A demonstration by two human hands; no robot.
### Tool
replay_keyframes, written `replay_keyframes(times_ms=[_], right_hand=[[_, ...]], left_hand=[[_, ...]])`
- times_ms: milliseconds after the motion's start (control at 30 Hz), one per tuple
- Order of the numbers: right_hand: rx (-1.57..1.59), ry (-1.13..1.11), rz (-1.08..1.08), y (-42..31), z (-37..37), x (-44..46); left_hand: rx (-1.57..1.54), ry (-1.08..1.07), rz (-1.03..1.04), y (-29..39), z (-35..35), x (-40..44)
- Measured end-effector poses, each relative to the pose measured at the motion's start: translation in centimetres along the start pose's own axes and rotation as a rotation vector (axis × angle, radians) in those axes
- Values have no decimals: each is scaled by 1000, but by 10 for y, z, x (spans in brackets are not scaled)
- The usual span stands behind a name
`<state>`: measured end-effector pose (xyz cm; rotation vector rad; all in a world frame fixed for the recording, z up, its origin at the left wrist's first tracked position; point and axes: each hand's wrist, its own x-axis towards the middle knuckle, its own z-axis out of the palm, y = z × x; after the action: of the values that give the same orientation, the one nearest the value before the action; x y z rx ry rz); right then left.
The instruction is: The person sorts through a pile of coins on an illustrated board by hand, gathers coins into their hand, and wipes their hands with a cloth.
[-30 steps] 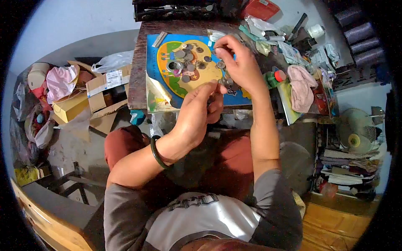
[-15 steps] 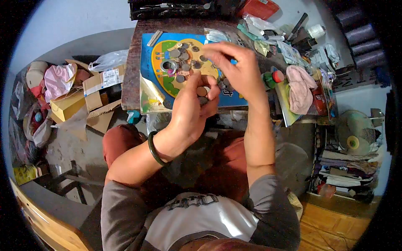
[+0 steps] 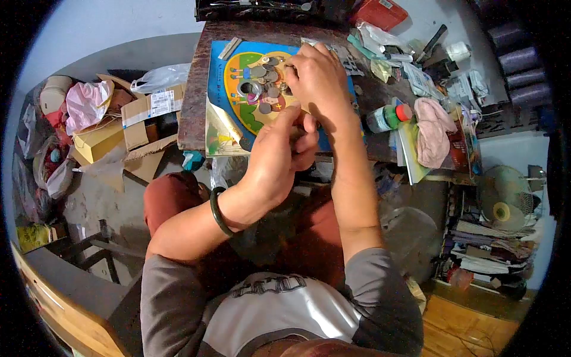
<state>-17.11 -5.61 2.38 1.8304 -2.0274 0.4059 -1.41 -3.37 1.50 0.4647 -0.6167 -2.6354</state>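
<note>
My left hand (image 3: 278, 152) is curled, palm turned inward, in front of the book. Coins showed in its fingers a moment ago; now the fingers mostly hide them. A dark bangle (image 3: 219, 213) circles that wrist. Over the book's upper right, my right hand (image 3: 321, 80) is bent downward with fingers drawn together, and its fingertips are partly hidden. Round grey and brownish coins (image 3: 273, 92) lie scattered on the blue picture book (image 3: 221, 66), just left of the right hand. Among them sits a ring-shaped metal piece (image 3: 245, 88).
The book rests on a dark wooden table (image 3: 193, 113). At its right are a bottle with a red cap (image 3: 383, 118), a pink cloth (image 3: 433, 134) and plastic-wrapped clutter. Cardboard boxes (image 3: 151, 113) stand to the left. A fan (image 3: 505, 199) is at the far right.
My right hand has moved left and down onto the book's upper right. My left hand has turned so its coins are hidden. The view has shifted slightly, showing more of the bottle.
</note>
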Motion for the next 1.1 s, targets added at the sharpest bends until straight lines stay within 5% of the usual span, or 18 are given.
replay_keyframes(times_ms=[467,667,1100], right_hand=[[12,118,-16,16,18,0],[489,105,238,8,-5,-5],[684,-32,170,-16,-69,-30]], left_hand=[[-35,21,24,2,-1,-5],[49,77,114,6,1,-1],[41,86,208,12,-1,5]])
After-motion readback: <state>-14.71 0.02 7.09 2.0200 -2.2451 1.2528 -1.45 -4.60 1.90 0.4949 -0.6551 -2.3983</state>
